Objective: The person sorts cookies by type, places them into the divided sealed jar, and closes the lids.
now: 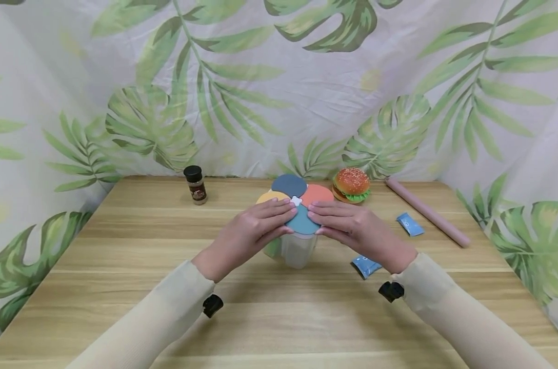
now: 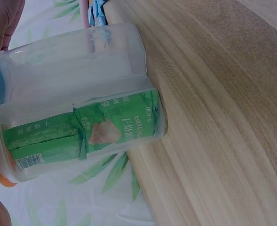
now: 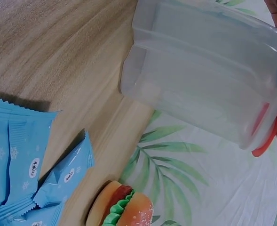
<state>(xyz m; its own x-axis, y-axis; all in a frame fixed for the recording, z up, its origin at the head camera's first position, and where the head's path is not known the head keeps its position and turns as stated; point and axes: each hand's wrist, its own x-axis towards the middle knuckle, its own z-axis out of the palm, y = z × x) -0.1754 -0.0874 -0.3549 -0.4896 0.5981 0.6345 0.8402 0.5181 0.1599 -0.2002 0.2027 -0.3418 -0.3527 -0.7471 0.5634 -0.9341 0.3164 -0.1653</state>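
A translucent plastic container (image 1: 298,252) stands upright on the table, with a flower-shaped lid (image 1: 302,221) of coloured petals and a small white centre on top. From the left side, my left hand (image 1: 251,225) rests its extended fingers on the lid, over the yellow and teal petals. My right hand (image 1: 359,228) does the same from the right, over the red and teal petals. Both thumbs lie near the lid's front edge. Green printed packets (image 2: 112,125) show through one compartment wall in the left wrist view. The compartment side facing the right wrist view shows no packets.
Blue packets (image 1: 365,266) lie right of the container, with another blue packet (image 1: 410,224) farther off. A toy hamburger (image 1: 351,184) and a pink rod (image 1: 426,211) are at the back right. A black-capped seasoning jar (image 1: 196,185) stands back left, near the leaf-patterned cloth (image 1: 242,102).
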